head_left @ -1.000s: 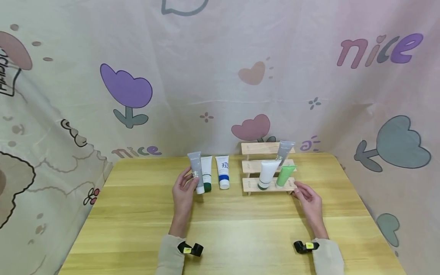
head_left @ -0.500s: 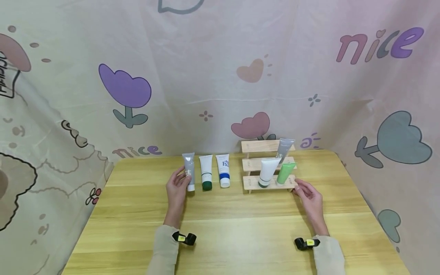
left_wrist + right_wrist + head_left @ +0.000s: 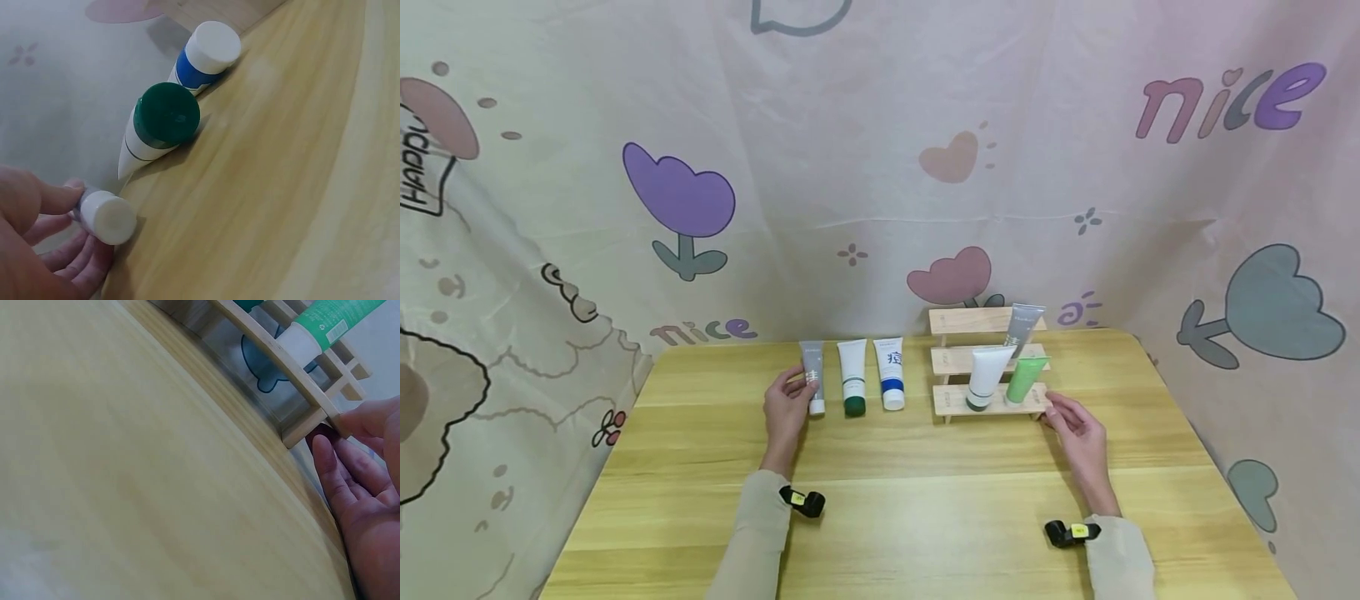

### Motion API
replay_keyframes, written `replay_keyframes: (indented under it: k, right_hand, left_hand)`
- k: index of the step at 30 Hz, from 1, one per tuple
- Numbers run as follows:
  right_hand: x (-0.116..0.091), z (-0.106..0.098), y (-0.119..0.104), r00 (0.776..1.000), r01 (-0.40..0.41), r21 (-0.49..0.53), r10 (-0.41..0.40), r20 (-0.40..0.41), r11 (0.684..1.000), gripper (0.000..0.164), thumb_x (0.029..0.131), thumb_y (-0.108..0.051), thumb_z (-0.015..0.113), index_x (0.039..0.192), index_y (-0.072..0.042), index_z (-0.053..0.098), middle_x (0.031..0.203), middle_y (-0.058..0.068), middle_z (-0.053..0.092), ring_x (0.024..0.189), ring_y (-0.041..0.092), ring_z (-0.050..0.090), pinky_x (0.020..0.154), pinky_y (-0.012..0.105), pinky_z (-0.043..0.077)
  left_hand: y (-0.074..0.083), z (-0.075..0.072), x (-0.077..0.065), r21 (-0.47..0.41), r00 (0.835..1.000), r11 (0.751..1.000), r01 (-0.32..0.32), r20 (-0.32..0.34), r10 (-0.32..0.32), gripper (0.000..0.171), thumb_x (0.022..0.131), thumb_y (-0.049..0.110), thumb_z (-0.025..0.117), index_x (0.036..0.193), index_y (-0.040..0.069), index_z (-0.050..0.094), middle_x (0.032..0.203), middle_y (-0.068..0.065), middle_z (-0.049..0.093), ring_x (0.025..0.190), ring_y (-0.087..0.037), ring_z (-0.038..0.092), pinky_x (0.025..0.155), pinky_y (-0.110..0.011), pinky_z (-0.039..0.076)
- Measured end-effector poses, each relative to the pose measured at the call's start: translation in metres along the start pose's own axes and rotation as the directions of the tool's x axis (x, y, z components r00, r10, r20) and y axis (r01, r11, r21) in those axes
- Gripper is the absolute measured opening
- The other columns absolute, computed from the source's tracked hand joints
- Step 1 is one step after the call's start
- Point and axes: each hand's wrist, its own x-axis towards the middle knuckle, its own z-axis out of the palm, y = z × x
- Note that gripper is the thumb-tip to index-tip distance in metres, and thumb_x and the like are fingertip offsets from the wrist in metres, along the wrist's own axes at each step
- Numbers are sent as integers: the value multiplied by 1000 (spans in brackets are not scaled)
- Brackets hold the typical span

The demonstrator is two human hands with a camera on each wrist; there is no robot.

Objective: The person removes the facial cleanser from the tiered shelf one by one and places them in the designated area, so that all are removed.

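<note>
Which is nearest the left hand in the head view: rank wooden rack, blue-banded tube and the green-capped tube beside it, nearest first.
1. Green-capped tube: right of the held grey tube.
2. Blue-banded tube: next to the right.
3. Wooden rack: farther right, past both.

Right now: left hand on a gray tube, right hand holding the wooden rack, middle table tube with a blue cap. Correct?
No: the middle tube has a dark green cap, as the left wrist view shows. The rest holds: left hand on a gray tube, right hand holding the wooden rack.
</note>
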Motion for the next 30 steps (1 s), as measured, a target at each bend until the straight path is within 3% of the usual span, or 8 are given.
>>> replay_keyframes:
  k: [4, 8, 15, 21, 30]
  right_hand:
    - [2, -1, 0, 1000, 12, -5, -12, -3, 1000, 33, 101, -4, 64, 130, 10, 62, 110, 3, 75, 92, 6, 72, 84, 21, 57]
    - [1, 0, 0, 1000, 9, 10, -9, 16, 1000, 35, 100, -5, 65, 131, 11, 61, 112, 2, 75, 94, 8, 72, 85, 21, 57]
    - [0, 0, 0, 1000, 13, 3, -13, 4, 1000, 33, 100, -3, 64, 130, 11, 62, 115, 6, 74, 94, 8, 72, 84, 21, 57]
    - [0, 1, -1, 1000, 24, -4, -24, 10, 1000, 33, 100, -3, 64, 130, 10, 62, 114, 11, 74, 94, 6, 72, 84, 22, 57]
    - [-2, -1, 1, 1000, 22, 2, -22, 18, 1000, 34, 101, -4, 64, 131, 10, 61, 118, 7, 74, 96, 5, 71, 85, 21, 56]
  left_hand:
    - [4, 2, 2, 126, 1000, 992, 15, 21, -18, 40, 91, 8, 77, 128, 1, 66, 114, -24, 71, 104, -35, 69, 84, -37, 58]
    - [8, 3, 5, 221, 999, 975, 7, 47, -18, 39, 92, 10, 76, 128, 0, 65, 111, -24, 71, 100, -36, 70, 81, -45, 60]
    - [11, 2, 10, 306, 995, 951, -39, 96, 10, 40, 92, 9, 74, 128, -4, 63, 106, -27, 71, 90, -38, 71, 68, -40, 62]
    - [9, -4, 13, 391, 992, 918, -59, 123, 12, 42, 94, 15, 73, 130, -4, 62, 101, -24, 70, 86, -33, 69, 66, -35, 58]
    - [10, -9, 10, 364, 994, 930, -56, 111, 16, 39, 97, 13, 69, 131, -7, 64, 113, -25, 69, 99, -35, 66, 80, -41, 59]
